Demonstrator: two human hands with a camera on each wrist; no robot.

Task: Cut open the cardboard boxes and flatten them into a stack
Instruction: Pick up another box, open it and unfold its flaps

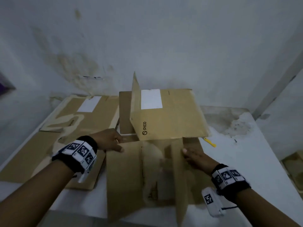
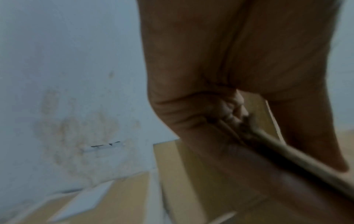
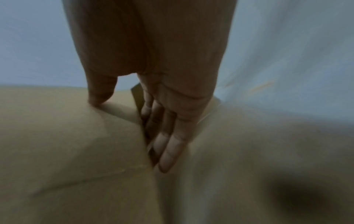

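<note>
A cut-open brown cardboard box (image 1: 170, 117) with a PICO print and a white label lies half unfolded across the table's middle, one flap standing upright at the back. My left hand (image 1: 113, 141) grips the left edge of its near panel (image 1: 124, 174); in the left wrist view the curled fingers (image 2: 226, 106) hold that cardboard edge (image 2: 298, 156). My right hand (image 1: 195, 157) pinches a raised fold of the box (image 1: 180, 169), thumb on top. In the right wrist view the thumb (image 3: 99, 97) sits on one side of the fold and the straight fingers (image 3: 168, 145) on the other.
Flattened cardboard sheets (image 1: 78, 115) with a white label lie on the left of the white table (image 1: 246, 145). A yellow cutter (image 1: 210, 142) rests just right of the box. A stained wall (image 1: 147, 46) closes the back. More cardboard (image 1: 295, 167) shows at the right edge.
</note>
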